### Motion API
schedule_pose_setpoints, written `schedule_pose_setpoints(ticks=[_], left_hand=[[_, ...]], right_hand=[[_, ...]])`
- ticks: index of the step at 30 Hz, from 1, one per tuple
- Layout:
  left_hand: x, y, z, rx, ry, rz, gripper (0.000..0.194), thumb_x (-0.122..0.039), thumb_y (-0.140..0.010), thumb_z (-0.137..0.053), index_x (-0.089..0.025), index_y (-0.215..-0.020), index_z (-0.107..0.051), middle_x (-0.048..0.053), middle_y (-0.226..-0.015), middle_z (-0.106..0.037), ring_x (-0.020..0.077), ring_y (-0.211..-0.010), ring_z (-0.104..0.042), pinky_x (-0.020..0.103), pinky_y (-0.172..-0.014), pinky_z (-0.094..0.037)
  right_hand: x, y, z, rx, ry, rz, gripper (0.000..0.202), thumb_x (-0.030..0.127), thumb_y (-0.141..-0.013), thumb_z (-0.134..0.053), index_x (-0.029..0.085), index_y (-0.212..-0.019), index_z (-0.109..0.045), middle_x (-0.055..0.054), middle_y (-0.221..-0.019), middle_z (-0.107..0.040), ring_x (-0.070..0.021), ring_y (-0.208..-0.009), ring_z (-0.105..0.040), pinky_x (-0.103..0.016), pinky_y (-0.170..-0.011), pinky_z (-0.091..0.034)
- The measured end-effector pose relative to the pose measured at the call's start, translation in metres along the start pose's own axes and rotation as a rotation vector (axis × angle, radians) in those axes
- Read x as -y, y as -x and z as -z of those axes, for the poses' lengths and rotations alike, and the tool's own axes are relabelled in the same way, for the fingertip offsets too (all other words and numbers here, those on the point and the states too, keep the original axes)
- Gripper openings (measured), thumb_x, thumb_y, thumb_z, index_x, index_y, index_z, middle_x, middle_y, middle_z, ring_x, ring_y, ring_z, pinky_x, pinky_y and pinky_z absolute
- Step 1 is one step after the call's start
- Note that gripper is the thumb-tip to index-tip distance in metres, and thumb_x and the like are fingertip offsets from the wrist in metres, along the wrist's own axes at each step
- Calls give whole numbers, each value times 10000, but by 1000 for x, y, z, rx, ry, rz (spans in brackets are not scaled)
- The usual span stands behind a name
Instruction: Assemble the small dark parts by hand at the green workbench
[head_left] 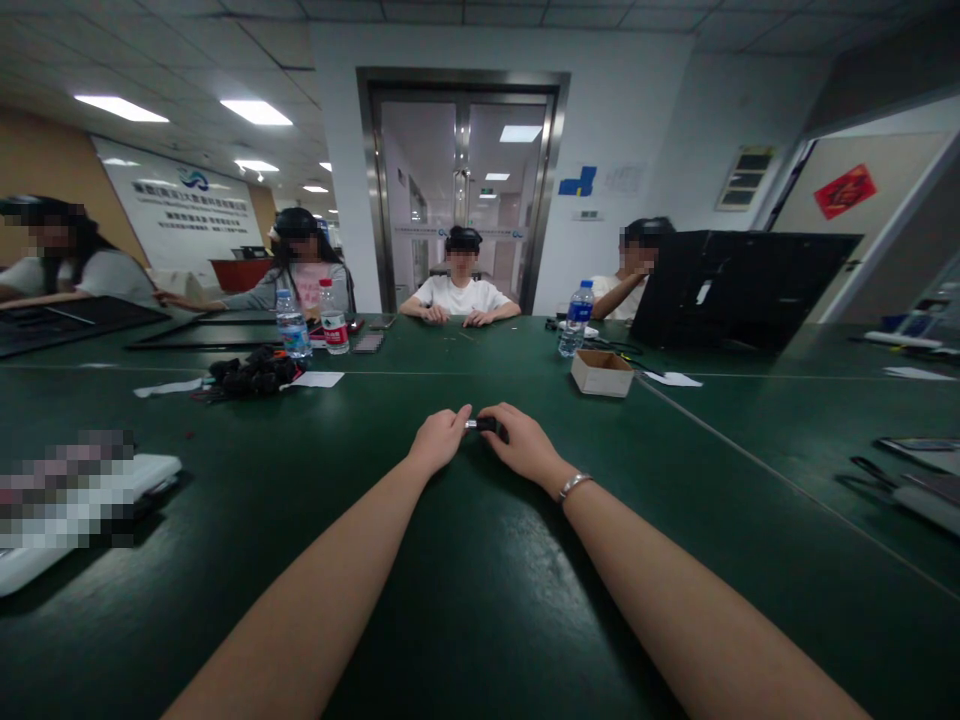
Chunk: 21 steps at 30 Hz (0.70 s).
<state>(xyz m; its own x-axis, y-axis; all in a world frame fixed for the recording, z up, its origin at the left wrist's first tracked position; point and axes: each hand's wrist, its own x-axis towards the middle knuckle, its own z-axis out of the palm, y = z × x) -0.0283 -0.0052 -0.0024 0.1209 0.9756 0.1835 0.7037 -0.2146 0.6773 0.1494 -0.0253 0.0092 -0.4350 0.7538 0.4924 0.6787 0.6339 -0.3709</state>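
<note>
Over the middle of the green table (480,540), a small black-and-silver cylinder (486,424) lies level between my two hands. Its exact kind is too small to make out. My left hand (441,440) pinches the silver end between thumb and fingers. At the black end, my right hand (521,442) is closed with its fingers curled round it, and part of that end is hidden by them. A silver bracelet (574,486) circles my right wrist.
A small open cardboard box (602,375) and a water bottle (577,318) stand ahead to the right. Ahead left are a heap of black parts (259,370) and two bottles (334,318). Several people sit around the table. A large black panel (739,290) stands far right.
</note>
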Motion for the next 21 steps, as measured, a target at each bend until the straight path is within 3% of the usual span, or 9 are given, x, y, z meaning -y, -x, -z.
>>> schedule_pose_setpoints(ticks=[7,13,18,21], left_hand=[[-3,1,2,-8,-44,-3,635,-636,-874,-199,-185,-679,-601,78,-767,-663,202,-699,-591,291,-626,-382],[0,1,0,11,-87,-98,631,-619,-885,-199,-189,-630,-584,75,-742,-647,202,-696,-589,298,-644,-391],[2,2,-2,34,-86,-130,647,-622,-889,-187,-193,-644,-605,67,-712,-636,199,-706,-592,301,-683,-404],[-2,5,-1,10,-113,-166,593,-550,-918,-195,-193,-730,-628,73,-807,-642,200,-812,-592,301,-764,-416]], right_hand=[[0,0,-1,-13,-21,35,248,130,-784,-552,203,-1020,-574,-39,-962,-568,-137,-804,-537,-265,-742,-435],[2,0,-3,47,-2,73,228,153,-766,-582,189,-989,-557,-40,-938,-556,-148,-820,-528,-273,-760,-433],[8,1,-4,118,126,107,198,171,-806,-562,170,-1005,-562,-67,-935,-587,-172,-830,-532,-297,-766,-427],[11,2,-4,121,187,134,180,161,-839,-515,160,-1012,-564,-85,-943,-604,-191,-877,-531,-319,-819,-418]])
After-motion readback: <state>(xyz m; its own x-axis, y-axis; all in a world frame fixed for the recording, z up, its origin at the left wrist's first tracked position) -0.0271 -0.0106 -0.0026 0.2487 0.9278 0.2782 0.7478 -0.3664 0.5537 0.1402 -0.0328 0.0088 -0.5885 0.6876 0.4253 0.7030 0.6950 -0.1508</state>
